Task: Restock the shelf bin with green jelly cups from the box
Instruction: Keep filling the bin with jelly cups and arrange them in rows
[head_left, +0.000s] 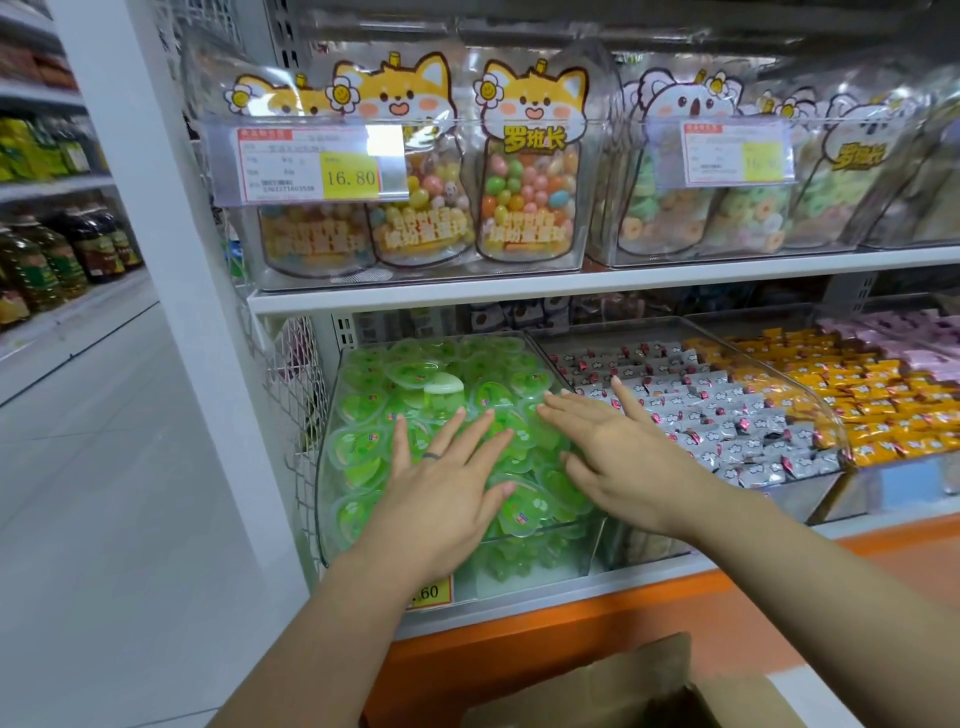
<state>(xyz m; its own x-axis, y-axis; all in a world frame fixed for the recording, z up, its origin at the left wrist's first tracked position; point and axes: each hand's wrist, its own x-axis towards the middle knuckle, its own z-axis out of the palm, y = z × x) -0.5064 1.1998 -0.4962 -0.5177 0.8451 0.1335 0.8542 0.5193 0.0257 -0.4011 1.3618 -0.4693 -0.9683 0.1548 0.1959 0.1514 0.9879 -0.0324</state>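
A clear plastic shelf bin (332, 415) on the lower shelf is heaped with green jelly cups (415, 374). My left hand (447, 483) lies flat on the pile with fingers spread, a ring on one finger. My right hand (613, 447) also lies flat on the cups at the bin's right side, fingers straight and pointing left and up. Neither hand holds a cup. A flap of the brown cardboard box (623, 686) shows at the bottom edge; its inside is hidden.
To the right stand bins of silver-wrapped candies (717, 415) and orange-wrapped candies (857, 395). The upper shelf (519, 288) carries clear bins of candy pouches with price tags. An orange shelf base (571, 623) runs below. A white pillar (171, 260) and an aisle floor lie left.
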